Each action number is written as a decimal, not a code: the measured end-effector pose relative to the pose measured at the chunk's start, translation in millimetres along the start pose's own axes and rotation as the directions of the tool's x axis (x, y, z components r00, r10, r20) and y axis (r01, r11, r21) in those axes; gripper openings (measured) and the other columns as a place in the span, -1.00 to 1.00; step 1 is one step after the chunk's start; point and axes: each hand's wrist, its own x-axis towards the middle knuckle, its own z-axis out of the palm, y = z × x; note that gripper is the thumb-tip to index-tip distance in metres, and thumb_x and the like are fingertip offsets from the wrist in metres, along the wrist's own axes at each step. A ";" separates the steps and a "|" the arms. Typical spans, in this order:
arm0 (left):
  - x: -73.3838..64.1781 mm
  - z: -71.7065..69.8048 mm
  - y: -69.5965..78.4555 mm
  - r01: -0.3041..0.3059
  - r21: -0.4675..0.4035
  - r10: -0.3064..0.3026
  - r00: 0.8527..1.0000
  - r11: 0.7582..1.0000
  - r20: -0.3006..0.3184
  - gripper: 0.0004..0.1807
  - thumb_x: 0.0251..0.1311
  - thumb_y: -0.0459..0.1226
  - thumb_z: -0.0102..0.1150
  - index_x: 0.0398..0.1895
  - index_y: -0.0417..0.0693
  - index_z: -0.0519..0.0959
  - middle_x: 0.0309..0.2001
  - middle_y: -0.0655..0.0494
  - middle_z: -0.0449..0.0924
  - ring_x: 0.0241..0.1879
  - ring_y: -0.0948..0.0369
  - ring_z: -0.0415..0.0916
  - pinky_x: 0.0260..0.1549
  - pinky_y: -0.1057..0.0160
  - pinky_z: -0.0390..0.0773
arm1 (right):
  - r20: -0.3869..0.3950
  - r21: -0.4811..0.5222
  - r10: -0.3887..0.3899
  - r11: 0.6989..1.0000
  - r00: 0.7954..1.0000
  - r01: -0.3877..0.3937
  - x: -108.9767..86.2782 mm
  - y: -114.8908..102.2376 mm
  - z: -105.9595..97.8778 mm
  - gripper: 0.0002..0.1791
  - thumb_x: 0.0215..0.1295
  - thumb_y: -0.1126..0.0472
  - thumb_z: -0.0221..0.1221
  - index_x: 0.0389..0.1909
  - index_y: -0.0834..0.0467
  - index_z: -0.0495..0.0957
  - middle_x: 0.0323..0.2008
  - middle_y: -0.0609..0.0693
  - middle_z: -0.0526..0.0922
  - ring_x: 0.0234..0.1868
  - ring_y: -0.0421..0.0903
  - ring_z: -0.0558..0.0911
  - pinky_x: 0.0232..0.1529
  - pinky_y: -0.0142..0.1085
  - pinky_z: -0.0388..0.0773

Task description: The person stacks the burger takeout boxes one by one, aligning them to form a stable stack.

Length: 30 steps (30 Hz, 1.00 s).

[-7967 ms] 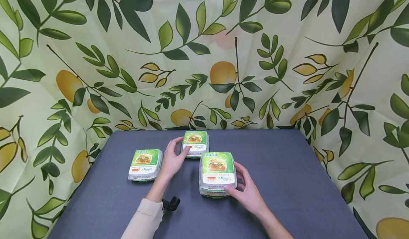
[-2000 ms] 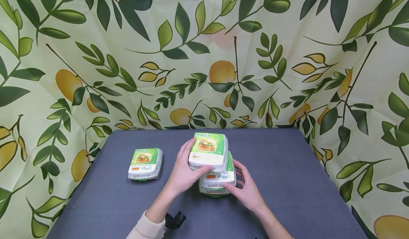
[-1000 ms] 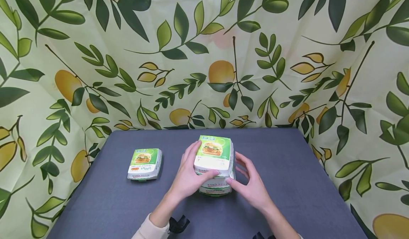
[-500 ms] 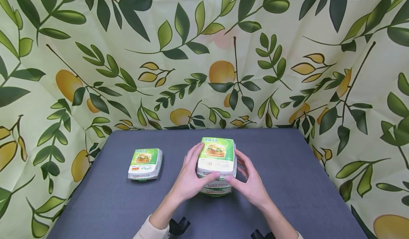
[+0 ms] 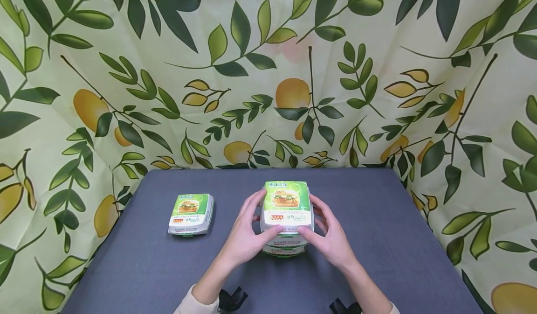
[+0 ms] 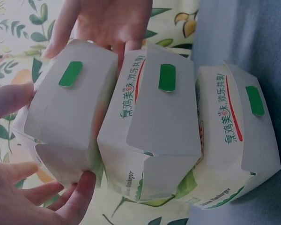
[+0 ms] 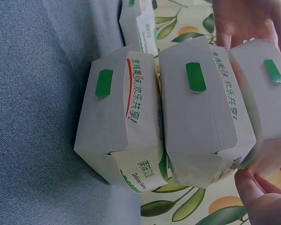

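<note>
Three burger boxes are piled up at the middle of the table. Both hands grip the top burger box point(image 5: 286, 199), its green lid printed with a burger. My left hand point(image 5: 243, 239) has its thumb at the front left corner and its fingers along the left side. On the other side, my right hand point(image 5: 331, 237) puts its thumb at the front right corner, fingers along the right side. Beneath are the middle burger box point(image 6: 166, 117) and the bottom burger box point(image 7: 117, 108), which stands on the table. Each box front carries a green tab.
Another burger box point(image 5: 190, 213) lies on the grey-blue table point(image 5: 377, 230), left of the pile. Behind and at the sides hangs a leaf-and-fruit patterned cloth point(image 5: 251, 118). Black wrist straps point(image 5: 232, 300) show near the front.
My left hand has brought the rear burger box forward and right, over the two-box pile. My right hand has moved from the lower boxes up to the top one. The left box stays put.
</note>
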 end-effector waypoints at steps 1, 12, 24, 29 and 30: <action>-0.2 -0.3 0.0 0.002 -0.003 -0.002 1.000 1.000 -0.001 -0.03 0.12 -0.03 0.51 0.57 0.20 0.20 0.53 0.20 0.11 0.36 0.21 0.21 0.17 -0.04 0.47 | 0.001 0.002 -0.003 1.000 1.000 0.003 0.2 0.0 -0.1 -0.14 0.25 0.33 0.37 0.53 0.16 0.18 0.45 0.11 0.27 0.34 0.00 0.38 0.27 -0.49 0.36; 0.7 -0.7 0.8 0.014 -0.004 -0.014 1.000 1.000 -0.004 -0.06 0.12 -0.05 0.50 0.56 0.17 0.23 0.49 0.24 0.17 0.31 0.23 0.25 0.17 0.00 0.48 | 0.004 0.005 -0.027 1.000 1.000 0.027 0.6 2.4 -0.7 -0.16 0.27 0.37 0.34 0.53 0.17 0.18 0.43 0.12 0.27 0.35 -0.07 0.38 0.25 -0.47 0.40; 2.5 1.9 -0.9 0.017 -0.011 -0.017 1.000 1.000 -0.005 -0.06 0.13 -0.02 0.49 0.56 0.18 0.22 0.50 0.26 0.14 0.31 0.24 0.22 0.18 -0.03 0.46 | -0.005 0.016 -0.010 1.000 1.000 0.011 1.3 2.4 -1.5 -0.16 0.28 0.37 0.32 0.53 0.19 0.17 0.42 0.14 0.28 0.33 -0.10 0.39 0.23 -0.47 0.41; 1.7 1.2 -2.3 0.016 -0.016 -0.017 1.000 1.000 -0.003 -0.04 0.12 -0.04 0.50 0.56 0.18 0.21 0.50 0.24 0.14 0.31 0.24 0.22 0.18 -0.02 0.46 | 0.001 0.020 -0.020 1.000 1.000 0.020 1.2 3.2 -1.3 -0.16 0.29 0.38 0.32 0.54 0.17 0.16 0.42 0.13 0.27 0.33 0.02 0.39 0.23 -0.47 0.42; 1.5 1.0 -2.4 0.016 -0.017 -0.016 1.000 1.000 -0.003 -0.04 0.12 -0.04 0.50 0.57 0.18 0.21 0.50 0.24 0.14 0.31 0.24 0.22 0.18 -0.02 0.46 | 0.001 0.020 -0.023 1.000 1.000 0.023 1.1 3.2 -1.2 -0.16 0.28 0.38 0.32 0.54 0.17 0.16 0.42 0.13 0.27 0.33 0.05 0.38 0.23 -0.47 0.42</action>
